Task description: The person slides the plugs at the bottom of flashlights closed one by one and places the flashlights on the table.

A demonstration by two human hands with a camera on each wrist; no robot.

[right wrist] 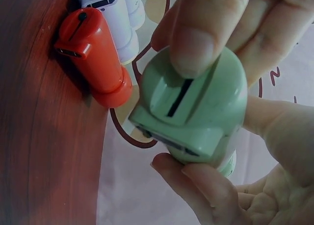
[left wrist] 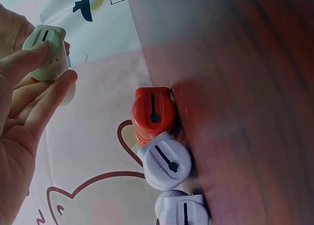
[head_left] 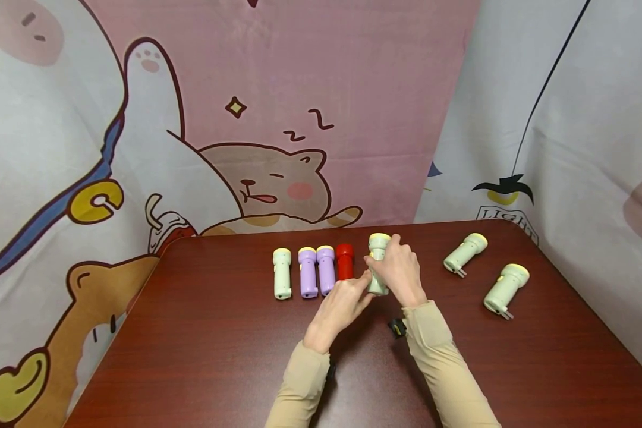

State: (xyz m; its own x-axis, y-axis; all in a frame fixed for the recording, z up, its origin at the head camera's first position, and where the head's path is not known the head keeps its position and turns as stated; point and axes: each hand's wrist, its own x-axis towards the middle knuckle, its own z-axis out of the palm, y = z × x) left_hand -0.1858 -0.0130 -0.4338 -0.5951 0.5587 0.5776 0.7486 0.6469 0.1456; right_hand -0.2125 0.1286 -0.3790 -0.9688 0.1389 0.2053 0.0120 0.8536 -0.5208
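Observation:
Both hands are on a pale green flashlight [head_left: 378, 242] with a yellow rim, tilted above the table. My right hand [head_left: 401, 270] grips it round the body, with fingers and thumb on both sides. At its base end, my left hand [head_left: 341, 306] pinches it. In the right wrist view the left thumb [right wrist: 194, 50] lies on the slot in the base of the green flashlight [right wrist: 216, 122]. A red flashlight [head_left: 345, 255] stands just left of the hands, partly hidden by the left one.
Left of the red flashlight stand two purple flashlights [head_left: 308, 273] and another green flashlight [head_left: 282, 273]. On the right lie two green flashlights, one farther back [head_left: 465, 252] and one nearer [head_left: 505, 290], with plug prongs out. A cartoon cloth [head_left: 385, 119] hangs behind the brown table [head_left: 219, 356].

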